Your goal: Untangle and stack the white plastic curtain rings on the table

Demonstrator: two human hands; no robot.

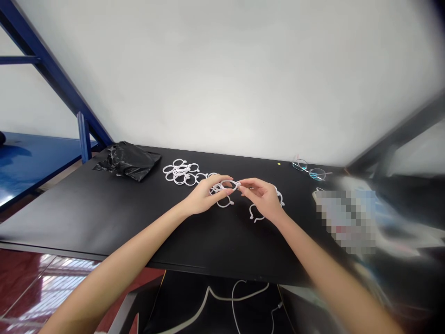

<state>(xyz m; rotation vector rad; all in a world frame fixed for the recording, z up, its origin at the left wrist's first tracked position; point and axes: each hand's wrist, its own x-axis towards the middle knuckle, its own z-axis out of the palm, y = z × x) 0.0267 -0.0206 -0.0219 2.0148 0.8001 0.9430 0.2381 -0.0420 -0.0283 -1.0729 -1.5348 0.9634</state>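
Note:
Above the black table, both my hands hold one white plastic snap ring (pixel 228 182), of the kind used for curtains. My left hand (pixel 205 194) grips its left side between thumb and fingers. The thumb and fingertips of my right hand (pixel 263 197) pinch the clasp at the ring's right end. Behind and left of my left hand lies a loose cluster of similar rings (pixel 180 172), and another ring (pixel 223 202) shows just below the hands. An open ring (pixel 256 213) rests beneath my right hand, which partly hides further rings beside it.
A crumpled black plastic bag (pixel 128 160) lies at the table's back left. Eyeglasses (pixel 308 170) rest at the back right, near a blurred plastic package (pixel 347 222). The white wall (pixel 222 83) rises behind the black table (pixel 104 204). Pale cables (pixel 208 297) hang below its front edge.

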